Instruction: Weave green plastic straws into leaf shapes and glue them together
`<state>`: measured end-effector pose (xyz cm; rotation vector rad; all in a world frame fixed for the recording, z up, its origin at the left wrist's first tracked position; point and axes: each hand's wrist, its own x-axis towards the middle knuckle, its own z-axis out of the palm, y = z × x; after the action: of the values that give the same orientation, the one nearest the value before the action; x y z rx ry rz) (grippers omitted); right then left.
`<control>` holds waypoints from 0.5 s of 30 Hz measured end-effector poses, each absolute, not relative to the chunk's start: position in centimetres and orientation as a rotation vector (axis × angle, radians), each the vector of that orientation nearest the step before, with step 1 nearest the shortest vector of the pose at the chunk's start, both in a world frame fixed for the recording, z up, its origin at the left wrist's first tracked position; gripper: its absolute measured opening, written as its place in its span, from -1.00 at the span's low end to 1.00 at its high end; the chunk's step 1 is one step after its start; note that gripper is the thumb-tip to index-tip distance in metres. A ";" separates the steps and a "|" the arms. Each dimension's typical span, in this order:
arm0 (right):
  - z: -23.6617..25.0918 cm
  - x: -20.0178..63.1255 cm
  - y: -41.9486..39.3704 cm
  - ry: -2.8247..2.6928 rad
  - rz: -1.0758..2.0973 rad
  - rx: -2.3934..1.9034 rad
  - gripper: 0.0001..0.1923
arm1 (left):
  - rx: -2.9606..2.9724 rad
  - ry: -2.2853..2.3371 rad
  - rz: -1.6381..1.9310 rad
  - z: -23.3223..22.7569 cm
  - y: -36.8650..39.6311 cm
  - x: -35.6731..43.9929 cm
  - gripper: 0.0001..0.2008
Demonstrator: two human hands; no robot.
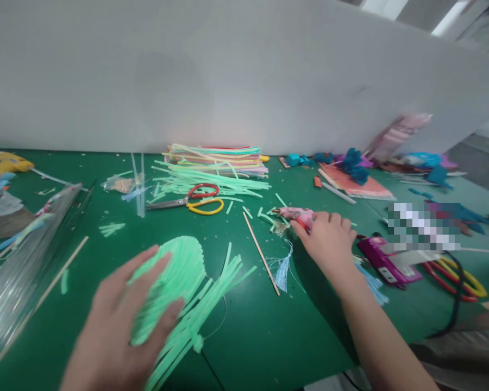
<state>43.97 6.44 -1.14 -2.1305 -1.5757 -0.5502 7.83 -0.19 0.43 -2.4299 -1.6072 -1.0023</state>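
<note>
Left hand [118,320] spread flat on green straw fan [179,288], pinning it to table [269,336]; right hand [328,239] curls around pink glue gun [297,215], grasping it.

The left hand [118,320] at lower left is motion-blurred, its wrist cut off by the bottom edge. A pixelated patch [424,227] at right hides whatever lies there.

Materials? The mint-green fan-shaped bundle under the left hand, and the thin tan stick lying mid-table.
Mint-green fan-shaped bundle: probably plastic straws joined side by side; translucent, slightly glossy ribs, like the loose straws behind. Thin tan stick: likely wood or bamboo; matte, uniform pale tan, straight. Motion blur leaves both unconfirmed.
</note>
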 end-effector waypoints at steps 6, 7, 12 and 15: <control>2.1 32.7 1.6 -2.317 0.110 -1.161 -0.66 | -2.538 -2.168 -0.687 0.6 6.0 2.7 -0.39; 2.0 31.3 1.2 -2.394 0.101 -1.048 -0.61 | -2.552 -2.252 -0.614 0.5 6.8 2.9 -0.33; 0.1 29.3 1.4 -2.522 -0.092 -0.977 -0.82 | -2.617 -2.286 -0.273 0.0 8.2 5.4 -0.13; -0.3 30.2 1.7 -2.404 0.067 -1.084 -0.80 | -2.669 -2.244 -0.207 0.0 8.1 6.0 -0.15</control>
<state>30.17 1.72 -0.33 -1.0843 -2.4039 0.0669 6.03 8.14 0.03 -2.6691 -2.2436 -0.2071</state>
